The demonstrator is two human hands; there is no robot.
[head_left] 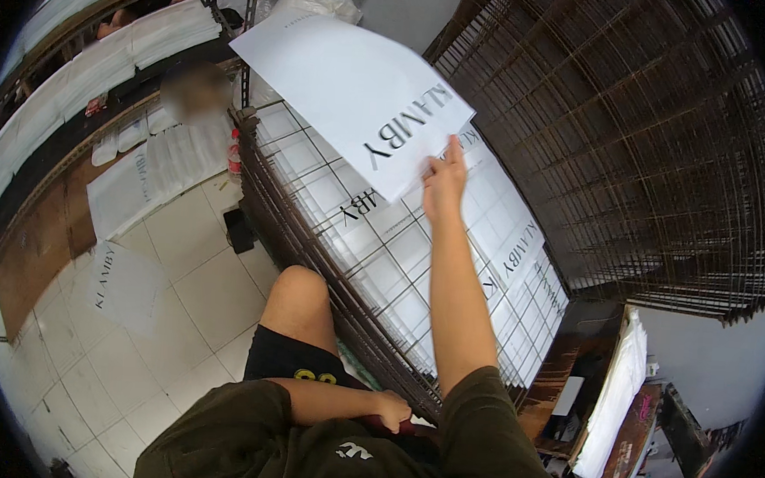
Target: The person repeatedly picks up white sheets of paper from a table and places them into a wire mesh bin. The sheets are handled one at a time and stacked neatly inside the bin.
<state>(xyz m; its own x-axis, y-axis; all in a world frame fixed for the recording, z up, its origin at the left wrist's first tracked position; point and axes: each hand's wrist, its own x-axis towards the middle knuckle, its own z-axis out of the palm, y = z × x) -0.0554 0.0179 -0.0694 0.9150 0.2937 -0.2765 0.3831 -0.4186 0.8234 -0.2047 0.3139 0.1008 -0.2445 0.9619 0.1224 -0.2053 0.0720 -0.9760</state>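
My right hand (445,181) reaches forward over a wire drying rack (314,147), its fingers closed at the near edge of a large white printed sheet (348,79). This sheet is tilted and raised, with large black lettering near the hand. Beneath it, more white printed sheets (509,238) lie across the rack's wire grid. Close to my lap, my left hand (392,409) is curled closed beside the rack's near edge. What it holds, if anything, is hidden.
Stacked wire racks (616,139) stand raised at the right. Shelves at the left hold long piles of white sheets (85,89). A loose printed sheet (126,285) lies on the tiled floor, near a black object (239,230) and a red-labelled bottle (234,153). Another person's blurred head (194,92) shows at upper left.
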